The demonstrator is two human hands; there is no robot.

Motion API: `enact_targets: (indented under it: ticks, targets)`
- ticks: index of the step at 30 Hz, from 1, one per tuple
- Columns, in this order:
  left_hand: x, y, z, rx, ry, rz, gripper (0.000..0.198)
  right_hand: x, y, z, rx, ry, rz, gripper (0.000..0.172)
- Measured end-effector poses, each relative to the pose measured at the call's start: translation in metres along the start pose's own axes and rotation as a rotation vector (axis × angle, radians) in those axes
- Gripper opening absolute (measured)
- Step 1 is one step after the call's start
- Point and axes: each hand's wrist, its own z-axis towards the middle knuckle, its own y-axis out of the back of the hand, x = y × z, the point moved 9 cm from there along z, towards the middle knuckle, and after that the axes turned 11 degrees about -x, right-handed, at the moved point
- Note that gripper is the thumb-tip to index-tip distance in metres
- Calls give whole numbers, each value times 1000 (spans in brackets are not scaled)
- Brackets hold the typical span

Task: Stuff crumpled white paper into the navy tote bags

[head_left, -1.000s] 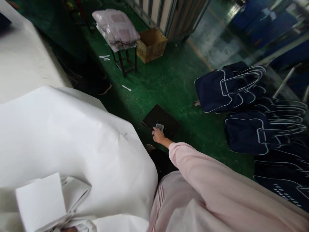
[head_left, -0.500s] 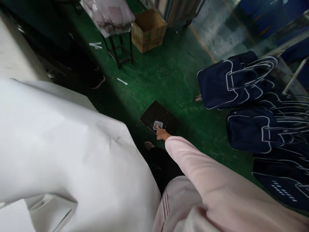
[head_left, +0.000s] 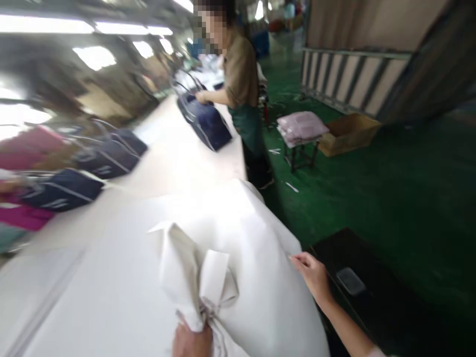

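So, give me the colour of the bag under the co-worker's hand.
The bag is dark navy with white piping; the head view shows it best.

No text, label, brand or number can be read in this view, and that includes the white wrapping sheet (head_left: 241, 277). The navy bags (head_left: 61, 191) lying on the white table (head_left: 174, 163) carry small pale marks, but these are too blurred to read.
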Motion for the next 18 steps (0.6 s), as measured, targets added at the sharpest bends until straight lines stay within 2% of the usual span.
enact_targets:
  ticks: [2, 4, 6, 8, 13, 18]
  targets:
    - [-7, 9, 2, -75, -46, -87, 59, -3, -29, 4, 44, -29, 60, 51]
    - [-10, 13, 4, -153, -78, -123, 58, -4, -56, 15, 58, -2, 0, 66]
    - [-8, 12, 4, -178, -90, -126, 58, -2, -78, 21, 76, 22, -63, 76]
    - [-4, 8, 1, -165, -94, -123, 61, 1, -91, 20, 102, 26, -110, 82]
    - [0, 2, -4, -218, -110, -105, 60, 7, -86, 9, 7, -19, -199, 86]
    - [-8, 14, -9, -334, -177, 6, 57, 15, -80, 2, -96, -53, -180, 81]
